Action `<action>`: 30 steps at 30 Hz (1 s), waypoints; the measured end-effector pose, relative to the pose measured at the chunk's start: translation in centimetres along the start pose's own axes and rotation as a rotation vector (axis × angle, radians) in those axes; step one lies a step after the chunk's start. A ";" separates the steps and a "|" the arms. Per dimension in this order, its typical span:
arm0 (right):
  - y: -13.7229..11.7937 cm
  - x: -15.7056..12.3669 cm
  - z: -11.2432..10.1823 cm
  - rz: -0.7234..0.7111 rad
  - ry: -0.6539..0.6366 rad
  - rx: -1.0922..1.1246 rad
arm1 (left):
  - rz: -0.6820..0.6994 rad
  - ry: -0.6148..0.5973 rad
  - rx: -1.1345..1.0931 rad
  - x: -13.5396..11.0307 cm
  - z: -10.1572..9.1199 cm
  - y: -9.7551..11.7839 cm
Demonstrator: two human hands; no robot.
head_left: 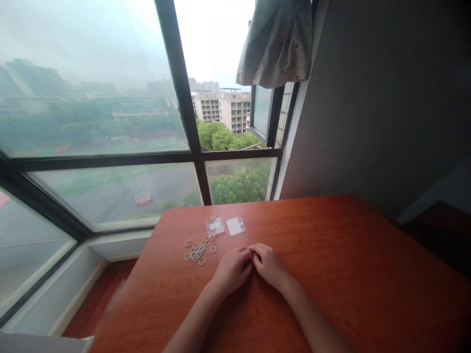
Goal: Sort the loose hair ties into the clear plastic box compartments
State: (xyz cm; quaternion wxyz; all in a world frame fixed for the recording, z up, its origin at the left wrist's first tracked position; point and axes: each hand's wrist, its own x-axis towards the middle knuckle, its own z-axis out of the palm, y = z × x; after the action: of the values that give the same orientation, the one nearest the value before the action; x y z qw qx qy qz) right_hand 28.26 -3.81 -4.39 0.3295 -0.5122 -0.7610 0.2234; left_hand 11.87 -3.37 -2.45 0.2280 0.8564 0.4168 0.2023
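Observation:
My left hand (232,269) and my right hand (270,265) rest on the reddish wooden table (349,255), fingertips meeting at the middle. Both have their fingers curled in together; whatever is between the fingertips is too small to make out. Just left of my left hand lies a loose scatter of several small metal rings (199,249). Beyond the hands sit two small clear plastic pieces (225,226), side by side and flat on the table.
A large dark-framed window (184,117) fills the left and far side, close behind the table's far edge. A grey wall (386,98) stands on the right, and a bundled curtain (277,41) hangs at the top.

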 end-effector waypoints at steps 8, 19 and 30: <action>-0.1 -0.1 -0.1 -0.002 -0.005 0.005 | -0.021 0.033 -0.015 0.0 -1.2 -0.2; -0.4 0.1 -0.2 -0.005 0.006 0.012 | -0.509 0.694 0.112 -3.5 -9.2 -11.3; -0.4 0.1 -0.2 -0.006 0.028 0.019 | -0.251 0.420 0.043 -1.4 -5.2 -9.6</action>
State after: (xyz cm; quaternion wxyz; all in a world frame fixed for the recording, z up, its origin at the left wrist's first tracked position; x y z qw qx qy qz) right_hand 28.09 -3.84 -3.97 0.3457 -0.5097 -0.7557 0.2227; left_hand 2.37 1.93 -3.82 0.1412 0.7416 0.5625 0.3371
